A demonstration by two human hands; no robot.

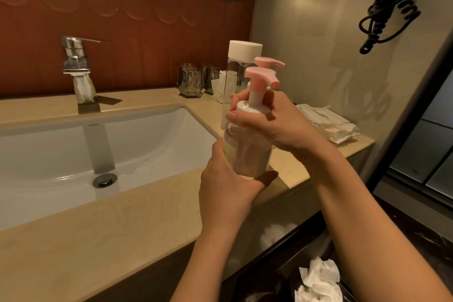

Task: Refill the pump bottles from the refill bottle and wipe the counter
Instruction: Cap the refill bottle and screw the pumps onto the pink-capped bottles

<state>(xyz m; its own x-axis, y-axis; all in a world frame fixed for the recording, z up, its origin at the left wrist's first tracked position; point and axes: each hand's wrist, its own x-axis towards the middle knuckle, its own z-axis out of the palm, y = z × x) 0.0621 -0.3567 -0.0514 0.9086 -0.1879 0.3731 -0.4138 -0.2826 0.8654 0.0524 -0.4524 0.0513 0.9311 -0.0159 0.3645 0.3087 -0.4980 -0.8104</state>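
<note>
Nearest, the left grip (pixel 228 185) wraps the lower body of the clear pump bottle (pixel 247 152), with the thumb curled across its front near the base. Whether the base touches the tabletop (pixel 110 240) beneath that grip cannot be told. Directly above it, the right grip (pixel 277 122) is clenched round the white collar (pixel 245 106) at the bottle's shoulder, and the pink pump head (pixel 261 75) rises clear above its fingers.

The step looks like turning the collar on its thread, most likely loosening it for the refill, though the direction cannot be read. To do it well, the lower grip should hold the body firm and upright without squeezing the wall. The upper grip should twist at the collar alone, not at the pump head, which would probably only swivel. Once free, the pump wants lifting straight up so that any tube under it clears the neck without dripping.

Just behind the right grip stand the second pump bottle (pixel 268 62) and the tall white-capped refill bottle (pixel 231 76), close enough to be knocked by a swinging nozzle. Beyond and to the right of that grip lies a pack of wipes (pixel 326 122), handy for the tabletop.
</note>
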